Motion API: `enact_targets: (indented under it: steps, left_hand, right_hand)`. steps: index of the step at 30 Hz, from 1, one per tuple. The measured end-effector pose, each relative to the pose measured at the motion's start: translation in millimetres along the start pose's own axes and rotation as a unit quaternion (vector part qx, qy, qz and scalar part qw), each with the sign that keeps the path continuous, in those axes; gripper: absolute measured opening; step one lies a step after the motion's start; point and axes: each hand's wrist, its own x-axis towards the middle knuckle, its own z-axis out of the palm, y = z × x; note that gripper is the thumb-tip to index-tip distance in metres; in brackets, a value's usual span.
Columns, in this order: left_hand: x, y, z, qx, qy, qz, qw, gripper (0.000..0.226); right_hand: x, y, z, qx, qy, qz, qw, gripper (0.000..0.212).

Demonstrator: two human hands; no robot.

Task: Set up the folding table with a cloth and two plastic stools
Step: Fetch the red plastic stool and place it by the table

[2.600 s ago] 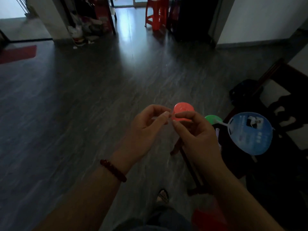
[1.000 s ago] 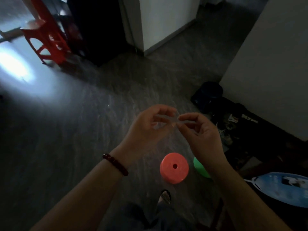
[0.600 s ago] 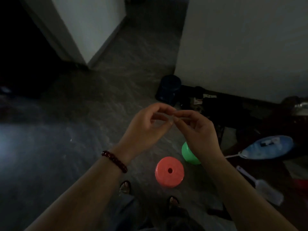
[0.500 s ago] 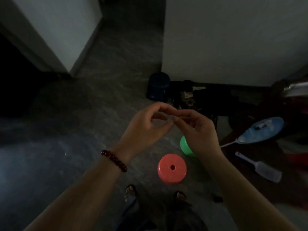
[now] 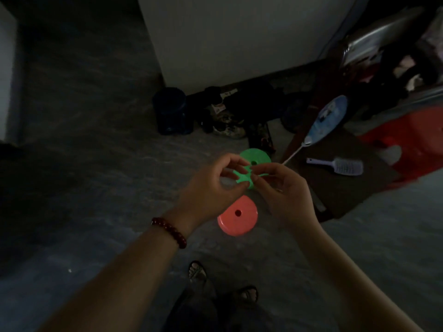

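The left hand, a bead bracelet at its wrist, curls its thumb and forefinger round a small pale thing. The right hand has its fingertips drawn together, touching the left's; whether it grips the same thing cannot be told in the dim light.

Below the hands, two round stools stand on the floor. The pink stool is nearer the sandalled feet, and the green stool is just beyond it. Right of them, a dark low counter carries a hand fan and a brush near its front edge, with a red plastic stool at its far side. A dark jar and shoes line the wall. The floor runs wide to the left.
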Motion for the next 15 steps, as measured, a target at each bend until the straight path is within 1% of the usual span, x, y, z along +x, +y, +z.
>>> enact_targets:
  steps: [4, 7, 11, 13, 15]
  left_hand:
    - [12.6, -25.8, 26.7, 0.062, -0.041, 0.018, 0.997, 0.032]
    - [23.3, -52.4, 44.6, 0.132, -0.095, 0.032, 0.986, 0.038]
    - [37.9, -108.7, 73.0, 0.196, -0.154, 0.042, 0.967, 0.041]
    - [45.6, -141.9, 90.0, 0.218, -0.166, 0.043, 0.961, 0.039]
    - [54.3, -178.0, 107.5, 0.23, -0.171, 0.042, 0.957, 0.035]
  right_hand:
    - [1.0, 34.2, -13.4, -0.042, 0.014, -0.011, 0.999, 0.014]
    - [3.9, 70.8, -19.8, -0.076, 0.016, -0.015, 0.997, 0.015]
    - [10.3, 139.8, -18.0, -0.108, 0.028, 0.016, 0.994, 0.009]
    - [16.1, 177.1, -11.4, -0.108, 0.033, 0.032, 0.993, 0.009]
    - [25.0, 216.1, -3.0, -0.113, 0.04, 0.039, 0.992, 0.013]
